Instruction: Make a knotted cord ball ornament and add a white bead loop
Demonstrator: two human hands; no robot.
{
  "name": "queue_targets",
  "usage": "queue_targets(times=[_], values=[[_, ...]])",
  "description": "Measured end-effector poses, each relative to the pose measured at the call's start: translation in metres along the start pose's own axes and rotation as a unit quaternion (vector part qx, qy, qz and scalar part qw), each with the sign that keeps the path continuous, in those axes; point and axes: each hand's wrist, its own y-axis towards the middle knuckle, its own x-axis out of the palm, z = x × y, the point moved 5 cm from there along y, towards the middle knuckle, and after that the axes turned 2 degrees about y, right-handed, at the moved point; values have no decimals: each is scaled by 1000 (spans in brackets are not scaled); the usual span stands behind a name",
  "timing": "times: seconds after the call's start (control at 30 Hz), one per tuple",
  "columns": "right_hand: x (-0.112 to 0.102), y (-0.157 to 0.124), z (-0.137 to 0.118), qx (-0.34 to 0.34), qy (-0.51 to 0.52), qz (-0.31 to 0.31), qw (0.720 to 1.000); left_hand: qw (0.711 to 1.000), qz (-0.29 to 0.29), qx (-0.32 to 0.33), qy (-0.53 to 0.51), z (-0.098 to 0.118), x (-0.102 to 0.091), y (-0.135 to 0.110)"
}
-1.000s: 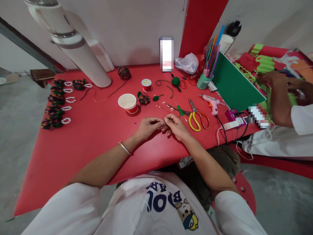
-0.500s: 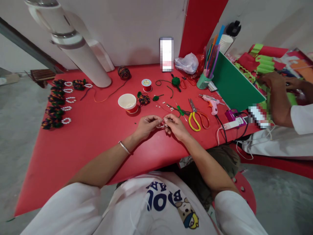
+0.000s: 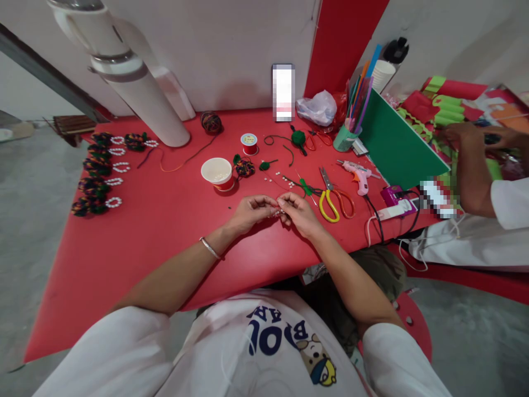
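Observation:
My left hand (image 3: 254, 213) and my right hand (image 3: 295, 212) meet over the front of the red table (image 3: 165, 237). Both are closed in pinches on a short string of white beads (image 3: 278, 213), mostly covered by the fingers. A thin red thread seems to run up from the fingertips. Just beyond my hands lie several loose white beads (image 3: 290, 185). A white paper cup (image 3: 217, 172) with beads inside stands to the left, beside a dark multicoloured yarn piece (image 3: 245, 167). Farther back is a spool of red thread (image 3: 249, 144).
Yellow-and-orange-handled scissors (image 3: 329, 198) and a pink glue gun (image 3: 357, 175) lie to the right, near a power strip (image 3: 392, 211). Several yarn pieces with bead loops (image 3: 97, 165) line the left. A tall white flask (image 3: 144, 94) stands behind. At right, another person's hands (image 3: 467, 135) work.
My fingers have shifted slightly and now cover more of the bead string. The view has moved a little. At right, the other person's hands have shifted.

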Motion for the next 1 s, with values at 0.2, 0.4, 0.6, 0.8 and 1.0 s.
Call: queue_targets(times=[0.2, 0.4, 0.6, 0.8, 1.0], values=[[0, -1, 0, 2, -16, 2, 1000, 999, 15, 24, 28, 0, 1, 0], [0, -1, -1, 8, 42, 0, 999, 999, 35, 23, -6, 1, -1, 2], [0, -2, -3, 17, 22, -2, 1000, 999, 30, 28, -10, 3, -1, 2], [-4, -3, -4, 28, -33, 3, 999, 999, 26, 42, 5, 3, -1, 3], [-6, -4, -8, 18, -39, 12, 999, 999, 33, 34, -19, 2, -2, 3]])
